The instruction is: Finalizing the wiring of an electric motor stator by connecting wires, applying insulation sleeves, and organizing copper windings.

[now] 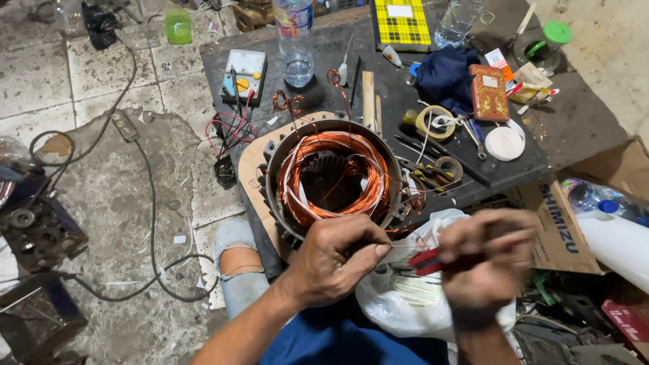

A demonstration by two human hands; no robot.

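Both hands work just off the desk's near edge: left hand [331, 260] pinches a thin wire [400, 247] between thumb and forefinger, right hand [487, 260], blurred, closes its fingers round red-handled pliers [427, 258]. Keeping the wire taut and steady probably helps here. Behind them sits the copper-wound stator [332, 177].

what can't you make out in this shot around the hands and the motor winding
Head view only:
- Right hand: motion-blurred; its grip on the red-handled pliers is unclear.
- Pliers tip: hidden behind the left hand.
- Thin wire at the left fingers: too fine to trace.
- Stator near rim: covered by the left hand.
- Water bottle: top cut off by the edge.
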